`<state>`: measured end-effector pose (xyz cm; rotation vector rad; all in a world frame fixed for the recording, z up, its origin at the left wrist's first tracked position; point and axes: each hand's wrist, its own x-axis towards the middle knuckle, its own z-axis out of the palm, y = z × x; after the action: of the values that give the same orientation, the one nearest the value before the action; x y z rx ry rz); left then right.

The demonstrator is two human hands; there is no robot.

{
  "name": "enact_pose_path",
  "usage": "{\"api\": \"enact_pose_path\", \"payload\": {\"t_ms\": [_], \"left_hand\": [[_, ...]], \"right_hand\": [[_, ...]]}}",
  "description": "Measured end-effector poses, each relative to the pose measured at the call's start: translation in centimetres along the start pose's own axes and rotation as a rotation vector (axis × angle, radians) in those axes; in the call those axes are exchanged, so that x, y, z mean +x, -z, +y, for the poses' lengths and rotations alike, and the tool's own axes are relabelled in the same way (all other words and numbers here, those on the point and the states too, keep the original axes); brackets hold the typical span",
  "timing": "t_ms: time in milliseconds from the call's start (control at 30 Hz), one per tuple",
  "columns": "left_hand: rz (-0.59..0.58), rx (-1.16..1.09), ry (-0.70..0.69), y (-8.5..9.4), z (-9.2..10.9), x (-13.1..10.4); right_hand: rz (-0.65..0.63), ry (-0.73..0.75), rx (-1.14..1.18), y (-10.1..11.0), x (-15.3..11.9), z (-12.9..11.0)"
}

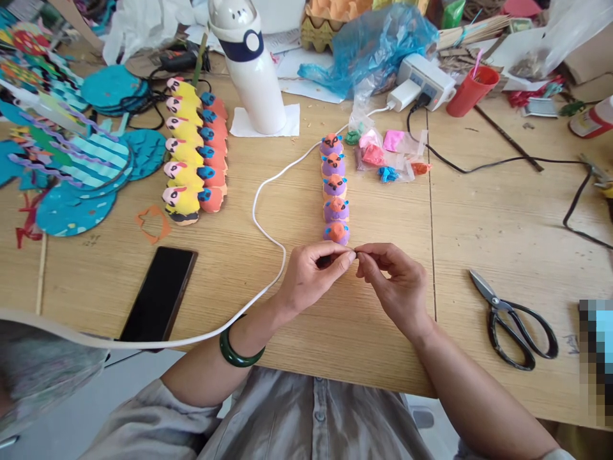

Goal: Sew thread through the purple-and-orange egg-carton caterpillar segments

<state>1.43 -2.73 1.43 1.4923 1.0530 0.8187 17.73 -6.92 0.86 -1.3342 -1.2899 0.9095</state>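
My left hand and my right hand meet fingertip to fingertip over the table, both pinched closed. Between them is a tiny dark bit, too small to make out clearly. Just beyond my fingers runs a row of purple egg-carton figures with orange tops, blue ears and dark face marks; the nearest one has no dark marks that I can see. Behind that row, to the right, lie small bags of coloured modelling clay in pink, red, blue, green and orange.
Yellow figures and orange figures stand in rows at left, near a white bottle. A phone and white cable lie left of my hands, black scissors right. A red cup stands behind.
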Motion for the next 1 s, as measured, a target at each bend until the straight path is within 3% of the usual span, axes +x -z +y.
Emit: {"api": "enact_pose_path", "payload": {"t_ms": [200, 1000], "left_hand": [[0.072, 0.01, 0.014, -0.16, -0.24, -0.01], [0.011, 0.034, 0.013, 0.09, -0.08, 0.12]], "right_hand": [[0.011, -0.012, 0.002, 0.05, 0.03, 0.21], [0.003, 0.064, -0.102, 0.07, 0.05, -0.1]]}}
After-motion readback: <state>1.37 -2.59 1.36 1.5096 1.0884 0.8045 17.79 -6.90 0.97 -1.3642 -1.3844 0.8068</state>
